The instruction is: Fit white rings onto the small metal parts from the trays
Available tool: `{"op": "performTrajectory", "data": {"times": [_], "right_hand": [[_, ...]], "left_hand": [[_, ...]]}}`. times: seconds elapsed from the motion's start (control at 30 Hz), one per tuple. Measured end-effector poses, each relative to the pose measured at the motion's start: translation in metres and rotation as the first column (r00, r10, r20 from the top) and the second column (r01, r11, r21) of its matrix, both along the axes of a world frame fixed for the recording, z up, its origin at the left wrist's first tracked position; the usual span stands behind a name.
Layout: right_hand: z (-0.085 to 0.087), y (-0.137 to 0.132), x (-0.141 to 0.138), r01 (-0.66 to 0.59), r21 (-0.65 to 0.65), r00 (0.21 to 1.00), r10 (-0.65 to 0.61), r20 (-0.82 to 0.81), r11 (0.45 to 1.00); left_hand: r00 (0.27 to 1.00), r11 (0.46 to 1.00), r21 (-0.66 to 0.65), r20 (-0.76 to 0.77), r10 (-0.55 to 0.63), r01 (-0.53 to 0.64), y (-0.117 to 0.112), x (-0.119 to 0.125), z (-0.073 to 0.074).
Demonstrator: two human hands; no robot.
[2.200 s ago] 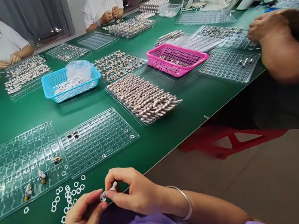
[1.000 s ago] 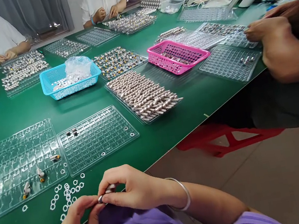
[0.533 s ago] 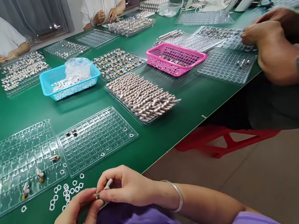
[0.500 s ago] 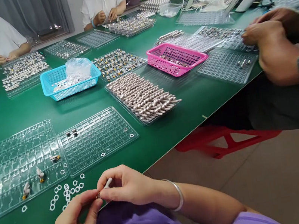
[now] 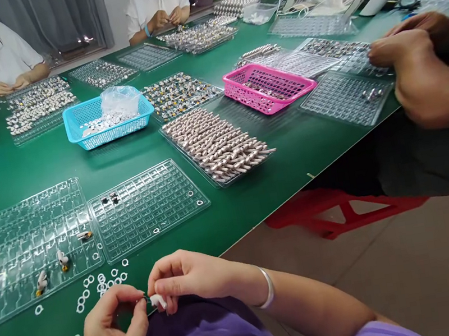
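Observation:
My right hand (image 5: pixel 182 279), with a silver bangle at the wrist, pinches a small white plastic piece (image 5: pixel 158 300) over my lap. Close beside it, the thumb and forefinger of my left hand (image 5: pixel 115 327) are pressed together on something tiny and dark, too small to name. Several white rings (image 5: pixel 86 294) lie loose on the green table in front of my hands. Beyond them is a clear moulded tray (image 5: pixel 26 233) holding a few small white, black and yellow figures (image 5: pixel 63 260). Another clear tray (image 5: pixel 149 202) beside it holds a few small dark pieces (image 5: pixel 114 197) and white rings.
A tray heaped with pale stick-like pieces (image 5: pixel 216 144) lies ahead, near a blue basket (image 5: pixel 111 135) and a pink basket (image 5: pixel 269 90). At the right, a co-worker's hands (image 5: pixel 415 58) hang over a tray. Two people sit opposite. A red stool (image 5: pixel 338 212) stands below the table edge.
My hands have drawn slightly apart. The white piece in my right hand has turned from pointing up to hanging lower between the hands. The view has shifted slightly.

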State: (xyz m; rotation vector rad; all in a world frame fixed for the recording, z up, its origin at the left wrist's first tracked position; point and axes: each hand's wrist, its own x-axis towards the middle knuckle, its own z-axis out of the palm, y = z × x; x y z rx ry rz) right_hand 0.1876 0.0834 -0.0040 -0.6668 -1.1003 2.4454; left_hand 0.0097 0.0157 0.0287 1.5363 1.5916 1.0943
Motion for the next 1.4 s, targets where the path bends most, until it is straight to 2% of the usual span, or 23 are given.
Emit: {"op": "performTrajectory", "data": {"times": [0.1,0.17,0.27,0.33,0.47,0.6,0.7,0.87,0.97,1.13,1.3,1.4], "right_hand": [[-0.004,-0.002,-0.002,0.006,-0.055,1.0,-0.007,-0.023,0.998],[-0.008,-0.003,-0.004,0.055,-0.092,0.997,-0.06,-0.045,0.994],[-0.014,-0.006,-0.005,0.139,-0.138,0.984,-0.153,-0.092,0.981],[-0.018,-0.009,-0.006,0.169,-0.164,0.973,-0.191,-0.129,0.972],[-0.022,-0.016,-0.01,0.203,-0.202,0.955,-0.239,-0.176,0.958],[-0.025,-0.022,-0.014,0.223,-0.216,0.942,-0.267,-0.204,0.95],[-0.026,-0.028,-0.017,0.246,-0.257,0.927,-0.304,-0.221,0.935],[-0.023,-0.035,-0.021,0.235,-0.426,0.906,-0.356,-0.231,0.874],[-0.02,-0.039,-0.022,0.234,-0.453,0.906,-0.363,-0.22,0.86],[-0.022,-0.041,-0.024,0.274,-0.39,0.897,-0.38,-0.227,0.879],[-0.023,-0.039,-0.024,0.168,-0.319,0.918,-0.266,-0.293,0.933],[-0.023,-0.037,-0.022,0.144,-0.327,0.92,-0.248,-0.303,0.934]], "left_hand": [[0.998,0.999,-0.009,-0.032,-0.045,0.044,-0.001,-0.003,-0.003],[0.999,0.998,-0.038,-0.013,-0.052,0.051,-0.002,-0.006,-0.005],[0.995,0.994,-0.111,0.1,0.005,0.006,-0.002,-0.01,-0.011],[0.977,0.979,-0.205,0.21,0.036,0.008,-0.002,-0.012,-0.014],[0.895,0.914,-0.387,0.442,0.065,0.125,0.002,-0.01,-0.017],[0.802,0.895,-0.427,0.576,0.157,0.132,0.004,-0.001,-0.013],[0.772,0.891,-0.442,0.601,0.207,0.106,0.003,0.002,-0.01],[0.757,0.907,-0.417,0.611,0.233,0.057,-0.001,0.003,-0.007],[0.733,0.893,-0.447,0.624,0.272,0.049,-0.002,0.007,-0.002],[0.71,0.857,-0.514,0.618,0.339,0.038,-0.003,0.012,0.004],[0.714,0.81,-0.574,0.616,0.332,0.118,-0.002,0.007,-0.002],[0.728,0.79,-0.598,0.6,0.331,0.134,-0.002,0.004,-0.002]]}}
